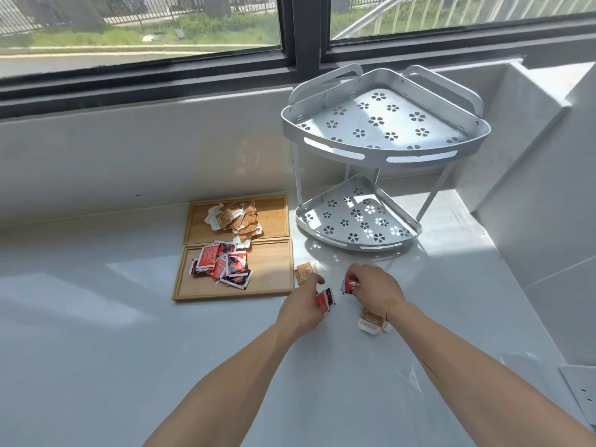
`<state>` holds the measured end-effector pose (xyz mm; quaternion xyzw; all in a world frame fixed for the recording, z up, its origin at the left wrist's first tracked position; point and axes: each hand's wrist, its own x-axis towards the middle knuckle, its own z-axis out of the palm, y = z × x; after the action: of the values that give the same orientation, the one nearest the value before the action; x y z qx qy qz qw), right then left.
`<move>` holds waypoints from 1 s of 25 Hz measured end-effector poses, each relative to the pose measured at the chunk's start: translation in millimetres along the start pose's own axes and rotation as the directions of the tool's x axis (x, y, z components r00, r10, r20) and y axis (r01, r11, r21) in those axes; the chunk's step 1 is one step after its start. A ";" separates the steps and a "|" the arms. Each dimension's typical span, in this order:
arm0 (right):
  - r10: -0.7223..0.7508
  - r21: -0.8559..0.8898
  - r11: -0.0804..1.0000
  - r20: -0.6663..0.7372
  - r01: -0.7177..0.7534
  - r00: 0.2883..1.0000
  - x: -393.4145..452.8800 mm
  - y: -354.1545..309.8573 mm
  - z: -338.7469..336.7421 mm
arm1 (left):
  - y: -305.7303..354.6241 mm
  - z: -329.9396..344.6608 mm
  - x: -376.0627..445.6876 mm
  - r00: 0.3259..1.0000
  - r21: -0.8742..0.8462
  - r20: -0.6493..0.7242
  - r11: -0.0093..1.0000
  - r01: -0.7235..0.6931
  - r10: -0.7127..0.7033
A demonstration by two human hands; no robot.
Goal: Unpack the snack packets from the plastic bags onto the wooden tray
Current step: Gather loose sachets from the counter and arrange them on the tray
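A white two-tier corner rack (pixel 383 137) — flower-perforated shelves — stands on the counter (pixel 96 317) below the window (pixel 145 27).

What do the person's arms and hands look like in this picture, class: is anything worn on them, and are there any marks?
Both forearms are bare to the bottom edge of the picture, with no sleeves in view. The left hand and the right hand wear no gloves; no rings, watch or bracelet are visible. A thin dark line marks the right forearm.
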<state>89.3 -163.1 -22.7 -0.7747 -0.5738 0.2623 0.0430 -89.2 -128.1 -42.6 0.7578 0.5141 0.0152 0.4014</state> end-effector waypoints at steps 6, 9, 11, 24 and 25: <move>-0.043 0.038 0.998 0.063 0.041 0.997 -7.0 -53.8 21.7 | -51.4 -32.9 -33.8 0.996 -0.086 0.021 0.992 0.091 -0.090; -0.088 0.036 0.996 0.085 0.085 0.993 -2.2 -85.2 34.9 | -81.4 -57.9 -42.9 0.993 -0.115 0.039 0.986 0.117 -0.113; -0.117 0.041 0.993 0.078 0.114 0.990 4.9 -103.4 40.7 | -97.9 -79.2 -46.2 0.991 -0.085 0.047 0.988 0.128 -0.125; -0.124 -0.063 0.990 0.081 0.129 0.989 80.5 -177.6 53.7 | -181.6 -188.6 15.0 0.990 0.162 -0.094 0.979 0.123 -0.109; -0.112 -0.074 0.990 0.087 0.119 0.990 83.6 -179.0 57.3 | -184.3 -188.0 17.3 0.990 0.214 -0.107 0.971 0.110 -0.089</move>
<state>-74.9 -39.8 -36.0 -0.7296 -0.6290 0.2683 0.0036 -304.3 24.5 -37.1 0.7692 0.5688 -0.0250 0.2900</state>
